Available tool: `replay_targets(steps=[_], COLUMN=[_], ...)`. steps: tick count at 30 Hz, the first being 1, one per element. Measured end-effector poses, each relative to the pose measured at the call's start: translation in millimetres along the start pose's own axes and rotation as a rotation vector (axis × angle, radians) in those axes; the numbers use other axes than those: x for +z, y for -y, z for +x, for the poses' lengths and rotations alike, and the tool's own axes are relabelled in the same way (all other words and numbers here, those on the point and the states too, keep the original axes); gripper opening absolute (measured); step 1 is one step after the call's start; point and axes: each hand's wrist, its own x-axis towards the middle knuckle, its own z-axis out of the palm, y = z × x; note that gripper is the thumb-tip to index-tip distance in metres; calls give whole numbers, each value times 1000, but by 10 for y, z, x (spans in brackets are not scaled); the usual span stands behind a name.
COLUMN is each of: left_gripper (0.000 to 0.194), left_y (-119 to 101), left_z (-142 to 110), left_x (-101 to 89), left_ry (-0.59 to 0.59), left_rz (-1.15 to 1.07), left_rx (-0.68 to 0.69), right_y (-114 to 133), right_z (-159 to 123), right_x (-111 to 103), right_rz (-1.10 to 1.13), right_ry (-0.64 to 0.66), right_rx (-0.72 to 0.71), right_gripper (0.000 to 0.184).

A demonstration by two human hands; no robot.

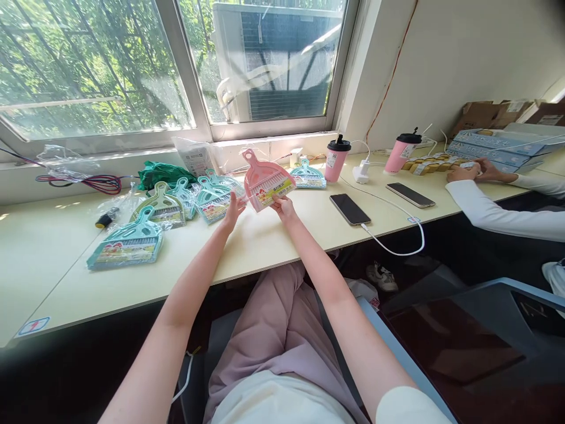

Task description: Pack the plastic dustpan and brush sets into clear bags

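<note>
A pink mini dustpan-and-brush set in clear wrap with a yellow label is held up over the cream desk, handle pointing toward the window. My left hand supports its lower left edge with fingers spread against it. My right hand pinches its lower right edge. Several teal and green sets of the same kind lie to the left: one near me, one green, others stacked. Another teal set lies behind the pink one.
Two pink lidded cups, a white charger, two phones, one on a white cable. A green bag and wires sit by the window. At right, another person's hands handle small yellow packs near blue boxes.
</note>
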Motion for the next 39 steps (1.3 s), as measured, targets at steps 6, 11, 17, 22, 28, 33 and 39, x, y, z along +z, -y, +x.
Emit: replay_targets(steps=[6, 11, 17, 22, 28, 33, 39], left_gripper=[98, 103, 108, 104, 100, 93, 98], left_y=[-357, -448, -437, -387, -330, -312, -142], left_z=[-197, -292, -248, -230, -223, -212, -155], left_x=[-241, -224, -349, -419, -154, -15, 107], left_ry=[20, 135, 34, 56, 205, 247, 82], left_rz=[-75, -140, -62, -199, -454, -520, -217], left_rx=[150, 219, 208, 211, 114, 104, 106], right_y=[-39, -59, -44, -92, -144, -106, -99], right_z=[-52, -44, -37, -70, -29, 2, -4], right_x=[30, 7, -33, -6, 25, 18, 35], right_rz=[-183, -260, -343, -343, -173, -51, 7], right_ry=[210, 329, 396, 463, 346, 206, 102], right_rx=[137, 157, 165, 180, 85, 23, 4], right_gripper=[18, 16, 14, 17, 20, 17, 20])
